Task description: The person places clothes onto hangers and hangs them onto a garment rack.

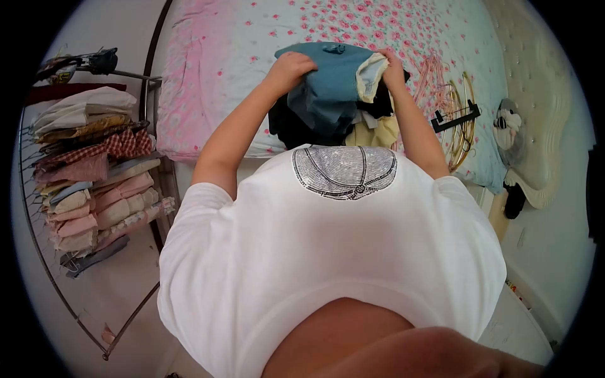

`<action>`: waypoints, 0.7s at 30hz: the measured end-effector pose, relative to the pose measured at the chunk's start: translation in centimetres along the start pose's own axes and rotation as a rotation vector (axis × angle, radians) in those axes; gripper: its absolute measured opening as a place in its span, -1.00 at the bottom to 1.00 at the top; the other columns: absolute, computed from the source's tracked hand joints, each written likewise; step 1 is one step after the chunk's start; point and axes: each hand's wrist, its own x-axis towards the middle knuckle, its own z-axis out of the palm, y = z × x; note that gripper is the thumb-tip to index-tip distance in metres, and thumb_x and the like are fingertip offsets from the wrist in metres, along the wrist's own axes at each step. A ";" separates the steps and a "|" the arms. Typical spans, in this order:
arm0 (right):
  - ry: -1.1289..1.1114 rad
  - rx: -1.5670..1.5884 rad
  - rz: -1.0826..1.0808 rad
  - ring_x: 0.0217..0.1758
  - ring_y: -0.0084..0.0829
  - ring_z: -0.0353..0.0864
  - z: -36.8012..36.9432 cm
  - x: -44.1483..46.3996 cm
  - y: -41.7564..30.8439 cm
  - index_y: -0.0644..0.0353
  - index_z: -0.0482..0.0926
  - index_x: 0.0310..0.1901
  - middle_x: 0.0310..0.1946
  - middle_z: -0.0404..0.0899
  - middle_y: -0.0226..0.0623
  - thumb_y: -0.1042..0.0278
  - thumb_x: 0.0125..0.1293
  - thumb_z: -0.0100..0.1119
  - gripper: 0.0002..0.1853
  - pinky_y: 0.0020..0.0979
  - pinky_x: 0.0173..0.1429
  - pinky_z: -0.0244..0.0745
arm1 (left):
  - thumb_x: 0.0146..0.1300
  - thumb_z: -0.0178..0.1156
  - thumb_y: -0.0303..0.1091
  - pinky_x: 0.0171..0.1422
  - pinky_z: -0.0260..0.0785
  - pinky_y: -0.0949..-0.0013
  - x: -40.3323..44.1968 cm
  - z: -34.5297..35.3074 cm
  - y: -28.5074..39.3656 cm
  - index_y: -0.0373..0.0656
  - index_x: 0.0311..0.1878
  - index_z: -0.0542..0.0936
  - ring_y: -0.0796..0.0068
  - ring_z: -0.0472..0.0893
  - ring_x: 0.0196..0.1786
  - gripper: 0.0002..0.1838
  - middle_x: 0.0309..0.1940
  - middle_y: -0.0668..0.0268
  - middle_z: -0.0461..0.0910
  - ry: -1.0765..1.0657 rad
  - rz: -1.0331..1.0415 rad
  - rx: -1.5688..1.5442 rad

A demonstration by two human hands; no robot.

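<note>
A blue garment [331,85] is spread between my two hands near the front edge of the bed. A small dark bow or tie shows at its far edge. My left hand [292,70] grips its left side with curled fingers. On the other side, my right hand [392,70] is closed on the right edge, beside a cream-coloured part [370,77] that looks like lining. My fingertips are partly hidden there. Black clothing [315,133] lies beneath the blue garment, and a pale yellow cloth [376,133] pokes out nearer to me.
Pink hangers [432,79], gold hangers [469,129] and a black clip hanger [455,118] lie right of the clothes on the flowered bedsheet [208,94]. Several hung garments [104,151] fill a metal rack at the left. A padded headboard [532,94] stands at the right.
</note>
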 end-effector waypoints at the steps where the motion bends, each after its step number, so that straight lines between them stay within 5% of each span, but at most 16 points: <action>1: 0.038 -0.006 -0.048 -0.29 -0.48 0.52 -0.2 0.2 -1.3 0.20 0.52 -0.16 -0.35 0.55 -0.32 0.47 0.18 0.00 -0.80 -0.48 -0.18 0.41 | -0.17 0.12 -0.59 0.04 0.26 0.25 -0.2 0.4 0.1 -0.07 -0.26 0.54 0.36 0.51 -0.11 -0.68 -0.24 0.38 0.56 -0.025 -0.008 0.004; 6: -0.036 -0.073 -0.109 -0.25 -0.44 0.53 0.6 -2.1 -6.6 0.22 0.52 -0.13 -0.28 0.56 -0.30 0.63 0.08 -0.05 -0.70 -0.48 -0.15 0.40 | -0.04 0.17 -0.41 0.06 0.27 0.23 2.2 1.6 1.4 -0.10 -0.13 0.50 0.26 0.46 0.00 -0.68 -0.09 0.25 0.49 -0.105 -0.083 -0.041; 8: -0.049 -0.333 -0.212 -0.21 -0.34 0.56 1.5 -3.4 -8.3 0.20 0.51 -0.12 -0.24 0.57 -0.22 0.63 0.06 -0.03 -0.69 -0.46 -0.11 0.42 | 0.08 0.17 -0.23 0.12 0.26 0.22 4.6 1.0 3.9 -0.15 -0.05 0.47 0.20 0.44 0.03 -0.63 -0.03 0.20 0.47 -0.018 -0.169 -0.237; 11: -0.033 -0.360 -0.296 -0.19 -0.25 0.57 2.4 -4.8 -9.3 0.19 0.45 -0.10 -0.20 0.56 -0.18 0.57 0.05 0.03 -0.69 -0.36 -0.09 0.43 | 0.07 0.18 -0.18 0.07 0.30 0.26 7.1 1.3 7.3 -0.20 -0.01 0.45 0.19 0.47 0.00 -0.56 -0.04 0.19 0.48 0.076 -0.260 -0.370; 15: 0.121 -0.604 -0.288 -0.20 -0.26 0.56 0.9 -5.4 -8.8 0.16 0.37 -0.05 -0.22 0.56 -0.27 0.49 0.02 0.13 -0.61 -0.34 -0.14 0.43 | 0.01 0.16 -0.17 -0.17 0.34 0.22 8.9 2.5 5.5 -0.21 -0.12 0.48 0.10 0.52 -0.22 -0.60 -0.28 0.08 0.54 -0.149 -0.337 -0.385; 19: 0.147 -0.578 -0.139 -0.23 -0.34 0.55 -2.0 -5.6 -6.9 0.16 0.34 -0.01 -0.22 0.54 -0.35 0.42 0.04 0.19 -0.56 -0.38 -0.14 0.42 | 0.04 0.12 -0.28 -0.25 0.33 0.29 8.4 1.9 5.2 -0.23 -0.21 0.48 0.21 0.52 -0.35 -0.73 -0.42 0.12 0.52 0.011 -0.387 -0.511; 21: 0.100 -0.454 -0.142 -0.15 -0.36 0.51 -3.2 -5.2 -4.2 0.16 0.31 0.07 -0.13 0.48 -0.29 0.32 -0.01 0.28 -0.43 -0.38 -0.08 0.41 | 0.12 0.05 -0.36 -0.21 0.32 0.39 7.9 2.0 4.3 -0.20 -0.16 0.46 0.45 0.50 -0.31 -0.78 -0.35 0.26 0.52 -0.014 -0.470 -0.811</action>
